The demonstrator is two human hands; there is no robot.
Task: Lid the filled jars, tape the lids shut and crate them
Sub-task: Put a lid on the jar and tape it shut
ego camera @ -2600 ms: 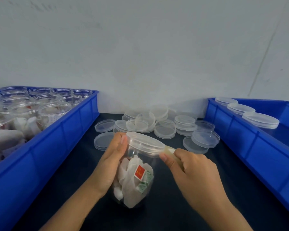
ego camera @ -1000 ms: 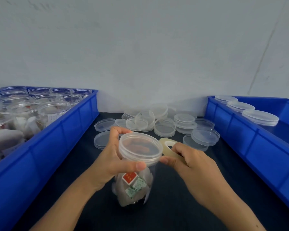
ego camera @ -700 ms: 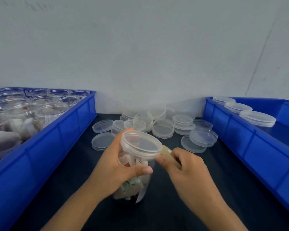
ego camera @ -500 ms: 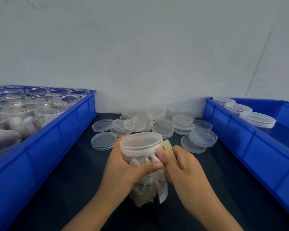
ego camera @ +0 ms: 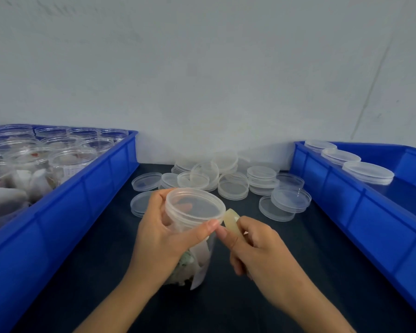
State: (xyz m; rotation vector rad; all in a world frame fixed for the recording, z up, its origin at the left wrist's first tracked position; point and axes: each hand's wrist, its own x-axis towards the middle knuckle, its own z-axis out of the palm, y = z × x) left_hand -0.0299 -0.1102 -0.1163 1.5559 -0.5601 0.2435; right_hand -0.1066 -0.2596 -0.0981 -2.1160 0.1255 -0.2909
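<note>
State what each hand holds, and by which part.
The left hand grips the lidded jar just under its lid. The right hand pinches the tape roll by its rim.

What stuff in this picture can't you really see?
Head view, the only one:
- Tape roll: mostly hidden inside the right hand.
- Whether tape already sticks to the lid: too clear to tell.
- Jar contents: covered by the left hand, blurred.
- Left crate and right crate: cut off by the edges.
</note>
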